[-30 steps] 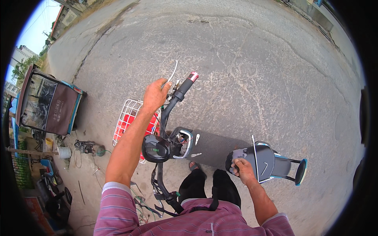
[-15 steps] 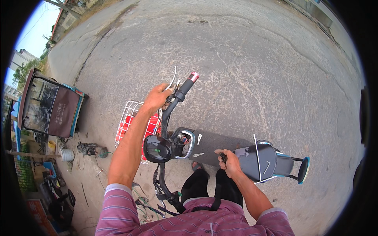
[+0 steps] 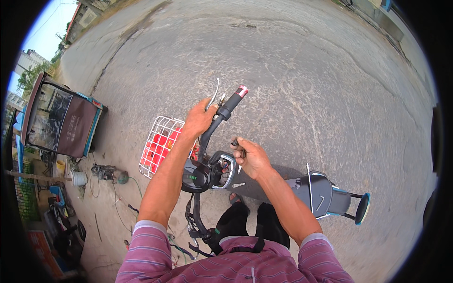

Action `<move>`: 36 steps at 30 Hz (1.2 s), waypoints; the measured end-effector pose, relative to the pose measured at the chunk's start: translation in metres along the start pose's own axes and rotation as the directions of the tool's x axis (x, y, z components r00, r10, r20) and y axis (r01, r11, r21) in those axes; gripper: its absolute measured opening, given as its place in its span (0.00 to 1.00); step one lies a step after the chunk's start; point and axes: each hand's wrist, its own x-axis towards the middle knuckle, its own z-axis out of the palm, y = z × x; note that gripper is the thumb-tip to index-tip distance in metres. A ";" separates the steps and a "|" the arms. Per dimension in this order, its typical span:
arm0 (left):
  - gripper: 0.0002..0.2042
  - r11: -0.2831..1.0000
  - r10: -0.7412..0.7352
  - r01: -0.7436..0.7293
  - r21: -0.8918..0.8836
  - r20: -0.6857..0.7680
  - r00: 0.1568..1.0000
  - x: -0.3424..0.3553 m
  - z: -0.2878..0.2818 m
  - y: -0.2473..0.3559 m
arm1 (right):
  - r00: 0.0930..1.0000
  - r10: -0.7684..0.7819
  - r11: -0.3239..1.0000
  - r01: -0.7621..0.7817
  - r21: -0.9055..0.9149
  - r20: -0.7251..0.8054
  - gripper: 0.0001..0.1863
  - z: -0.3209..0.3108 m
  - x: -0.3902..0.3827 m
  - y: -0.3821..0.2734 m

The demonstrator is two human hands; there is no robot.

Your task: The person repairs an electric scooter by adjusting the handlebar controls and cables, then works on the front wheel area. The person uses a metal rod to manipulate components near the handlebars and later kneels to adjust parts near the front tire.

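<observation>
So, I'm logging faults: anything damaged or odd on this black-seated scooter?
Yes: coloured wires lie exposed in the silver-rimmed compartment beside the glossy black display; the black seat has a pale, possibly worn patch.

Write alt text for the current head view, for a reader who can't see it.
A person's right hand pinches a small, unidentifiable dark part near the handlebar of a scooter, while the left hand touches the base of its silver brake lever. A white wire basket with red contents sits at the front; a canopied vehicle stands at far left.

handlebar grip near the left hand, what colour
The handlebar grip is black with a reddish end, shown best in the head view.
</observation>
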 end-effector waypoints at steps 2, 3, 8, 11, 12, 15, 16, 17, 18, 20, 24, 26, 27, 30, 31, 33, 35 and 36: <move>0.25 1.000 0.022 -0.022 0.013 -0.034 0.999 0.000 0.002 -0.004 | 1.000 -0.007 0.999 0.007 0.033 -0.005 0.13 0.011 0.008 -0.002; 0.25 0.999 0.033 -0.032 0.020 -0.052 0.998 0.000 0.003 -0.005 | 1.000 -0.015 1.000 0.016 0.024 -0.006 0.13 0.014 0.012 -0.002; 0.24 0.998 0.064 -0.065 -0.022 -0.058 0.996 -0.001 0.003 -0.002 | 0.996 -0.088 0.991 0.086 -0.098 -0.017 0.14 0.018 0.028 -0.001; 0.23 0.998 0.053 -0.054 -0.010 -0.065 0.996 0.000 0.003 -0.005 | 0.985 -0.172 0.948 0.167 -0.270 0.007 0.16 0.022 0.035 0.000; 0.23 0.999 0.048 -0.049 -0.005 -0.064 0.997 0.000 0.003 -0.005 | 0.973 -0.232 0.917 0.216 -0.336 -0.009 0.15 0.024 0.035 0.001; 0.23 0.999 0.031 -0.031 0.008 -0.048 0.998 -0.001 0.001 -0.001 | 0.932 -0.361 0.834 0.304 -0.460 -0.039 0.14 0.029 0.036 0.001; 0.23 0.999 0.044 -0.044 0.015 -0.061 0.997 0.001 0.003 -0.005 | 0.928 -0.369 0.836 0.307 -0.455 -0.051 0.14 0.028 0.037 0.001; 0.23 0.998 0.057 -0.056 0.022 -0.076 0.995 0.002 0.005 -0.008 | 0.924 -0.377 0.837 0.311 -0.451 -0.061 0.13 0.029 0.037 0.000; 0.24 0.997 0.070 -0.068 0.030 -0.090 0.993 0.003 0.006 -0.011 | 0.929 -0.364 0.845 0.299 -0.442 -0.067 0.13 0.030 0.037 -0.001; 0.24 0.999 0.039 -0.036 0.039 -0.076 0.996 0.002 0.004 -0.009 | 0.937 -0.339 0.862 0.276 -0.425 -0.080 0.14 0.034 0.037 -0.005; 0.25 1.000 -0.002 0.003 0.014 -0.043 0.999 -0.003 -0.001 0.001 | 0.842 -0.540 0.660 0.429 -0.616 0.008 0.14 0.041 0.040 -0.007; 0.25 1.000 0.020 -0.020 0.011 -0.047 0.999 -0.001 0.000 -0.003 | 0.810 -0.583 0.602 0.480 -0.638 0.059 0.14 0.042 0.045 -0.008; 0.25 0.999 0.032 -0.032 0.011 -0.049 0.998 0.000 0.000 -0.004 | 0.809 -0.585 0.599 0.476 -0.644 0.053 0.13 0.044 0.047 -0.008; 0.25 0.998 0.036 -0.034 0.050 -0.028 0.999 0.002 -0.001 -0.005 | 0.796 -0.603 0.563 0.469 -0.680 0.050 0.13 0.048 0.050 -0.010; 0.25 0.998 0.030 -0.030 0.053 -0.004 1.000 0.002 -0.002 -0.004 | 0.786 -0.616 0.535 0.473 -0.700 0.060 0.12 0.050 0.050 -0.010; 0.26 0.998 0.019 -0.022 0.061 0.047 0.999 0.003 -0.007 0.000 | 0.726 -0.677 0.399 0.500 -0.768 0.122 0.12 0.050 0.050 -0.009; 0.26 0.996 0.030 -0.034 0.085 0.056 0.998 0.006 -0.008 -0.001 | 0.620 -0.746 0.166 0.524 -0.836 0.241 0.11 0.046 0.050 -0.006; 0.26 0.995 0.034 -0.040 0.097 0.060 0.998 0.007 -0.008 -0.001 | 0.593 -0.761 0.116 0.524 -0.844 0.264 0.11 0.046 0.049 -0.006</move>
